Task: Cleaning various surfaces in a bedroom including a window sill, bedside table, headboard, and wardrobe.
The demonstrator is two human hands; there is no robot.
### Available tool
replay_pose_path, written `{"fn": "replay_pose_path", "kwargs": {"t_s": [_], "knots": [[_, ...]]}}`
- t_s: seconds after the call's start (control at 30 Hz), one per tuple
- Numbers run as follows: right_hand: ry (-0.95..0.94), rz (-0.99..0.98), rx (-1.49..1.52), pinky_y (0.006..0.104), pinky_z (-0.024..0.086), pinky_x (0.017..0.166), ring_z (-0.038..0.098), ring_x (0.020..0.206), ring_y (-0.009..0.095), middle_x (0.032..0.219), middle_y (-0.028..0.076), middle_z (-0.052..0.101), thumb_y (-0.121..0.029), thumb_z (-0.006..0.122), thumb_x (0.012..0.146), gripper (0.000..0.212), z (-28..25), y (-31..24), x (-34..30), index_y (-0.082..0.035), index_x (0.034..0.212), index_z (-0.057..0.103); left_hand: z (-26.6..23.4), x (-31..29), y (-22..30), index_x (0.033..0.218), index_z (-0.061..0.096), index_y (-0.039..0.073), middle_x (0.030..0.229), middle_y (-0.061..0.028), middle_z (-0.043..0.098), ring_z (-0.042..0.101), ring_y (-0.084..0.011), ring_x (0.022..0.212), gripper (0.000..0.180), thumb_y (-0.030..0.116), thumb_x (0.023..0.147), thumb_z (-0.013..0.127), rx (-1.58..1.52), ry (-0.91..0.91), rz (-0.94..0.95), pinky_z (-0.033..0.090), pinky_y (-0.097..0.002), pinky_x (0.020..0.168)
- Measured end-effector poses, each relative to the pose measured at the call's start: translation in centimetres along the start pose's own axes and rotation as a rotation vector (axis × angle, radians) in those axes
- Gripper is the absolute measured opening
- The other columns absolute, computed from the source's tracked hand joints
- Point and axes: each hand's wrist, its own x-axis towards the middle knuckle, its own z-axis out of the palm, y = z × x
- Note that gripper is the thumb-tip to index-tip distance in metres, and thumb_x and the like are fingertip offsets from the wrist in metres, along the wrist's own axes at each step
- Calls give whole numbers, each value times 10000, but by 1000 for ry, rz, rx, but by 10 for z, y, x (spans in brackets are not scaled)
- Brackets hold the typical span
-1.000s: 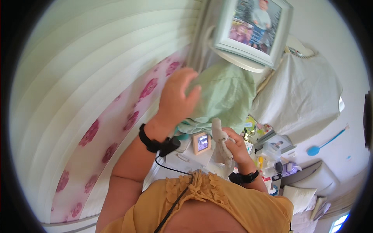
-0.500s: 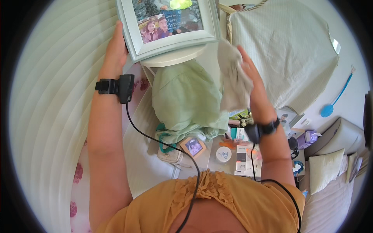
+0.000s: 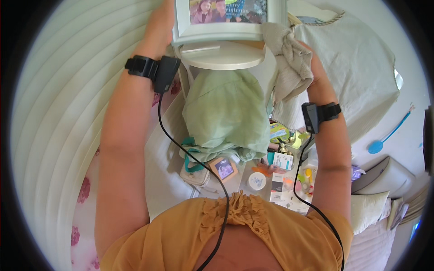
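A white picture frame (image 3: 226, 32) with a photo print in it is at the top of the view, cut off by the upper edge. My left hand (image 3: 161, 22) grips its left side, its fingers mostly hidden. At the frame's lower right corner, my right hand (image 3: 316, 67) holds a crumpled greyish-beige cloth (image 3: 291, 63), which covers most of its fingers. The cloth touches or overlaps that corner. Just under the frame is a round-edged white shelf (image 3: 221, 58).
Below the shelf is a pale green fabric cover (image 3: 226, 113). A small photo block (image 3: 223, 169), a round white-lidded jar (image 3: 257, 181) and several boxes crowd a lower surface. A large pale cloth cover (image 3: 348, 67) stands right. Black cables run from both wrists.
The picture frame has shifted right and levelled out, my left hand moving up and right with it. My right hand has brought the cloth up and right, against the frame's corner.
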Motion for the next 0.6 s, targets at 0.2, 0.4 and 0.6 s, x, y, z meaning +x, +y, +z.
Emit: {"fn": "replay_pose_path", "kwargs": {"t_s": [0.2,0.4,0.6], "knots": [[-176,-103,25,277,554,874,659,1001,132,1129,43,686,-276,567,1024,354,11,-46,24,-28,1270,625,-18,28,32,1292,580,-52,1112,-140,694,662,-200,958,671,538,1064,356,161,-140,261,552,-333,857],[-300,-49,82,313,543,927,649,1075,171,1221,92,660,-230,547,1023,370,7,-32,20,-1,1309,600,-6,29,17,1284,561,-94,1133,-149,683,674,-215,968,659,503,1069,382,-277,-133,41,578,-328,836],[-83,-281,-494,328,520,1002,631,1158,198,1293,127,638,-225,512,1042,400,4,-43,13,15,1357,566,-14,20,31,1357,509,-77,1224,-180,658,670,-253,1065,631,475,1070,403,-271,-170,61,573,-372,902]]}}
